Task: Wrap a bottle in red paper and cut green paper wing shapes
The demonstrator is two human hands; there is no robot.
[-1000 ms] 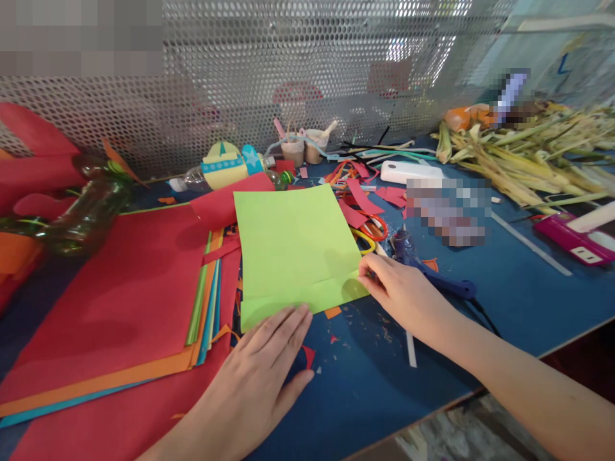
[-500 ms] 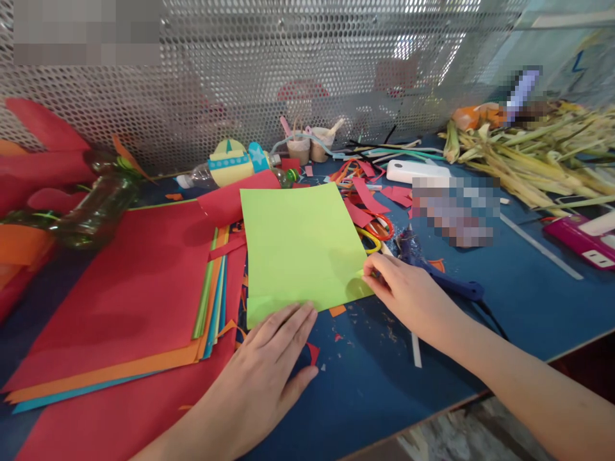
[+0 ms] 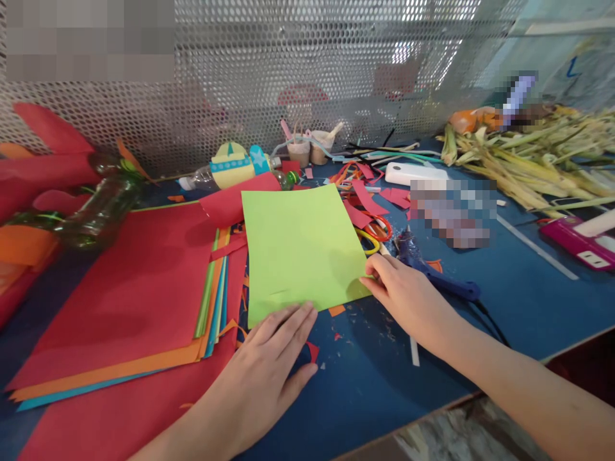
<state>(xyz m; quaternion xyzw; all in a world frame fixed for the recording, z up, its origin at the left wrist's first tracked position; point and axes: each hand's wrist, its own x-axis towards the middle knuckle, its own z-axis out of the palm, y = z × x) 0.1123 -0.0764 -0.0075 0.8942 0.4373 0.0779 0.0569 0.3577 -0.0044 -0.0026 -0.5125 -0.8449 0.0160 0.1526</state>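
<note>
A light green sheet of paper [image 3: 302,246] lies in front of me, with a short faint line near its lower left. My left hand [image 3: 273,349] rests flat on its near edge, fingers stretched out and thumb apart. At the sheet's near right corner, my right hand [image 3: 391,278] pinches the paper between thumb and curled fingers. Just beyond that hand lies a dark blue glue gun [image 3: 432,272] with its cable. Yellow scissor handles [image 3: 369,242] poke out by the sheet's right edge; the rest of the scissors is hidden.
A stack of coloured paper, red on top [image 3: 129,288], lies left. Green plastic bottles [image 3: 103,208] with red paper parts stand behind it. Red paper scraps [image 3: 368,198], a white case [image 3: 416,173], dry husks [image 3: 519,160] and a magenta power strip [image 3: 579,240] occupy the back and right.
The long line across the sheet's lower part has shrunk to a short mark at the left. Both hands stay nearly in place on the paper; the view has shifted slightly.
</note>
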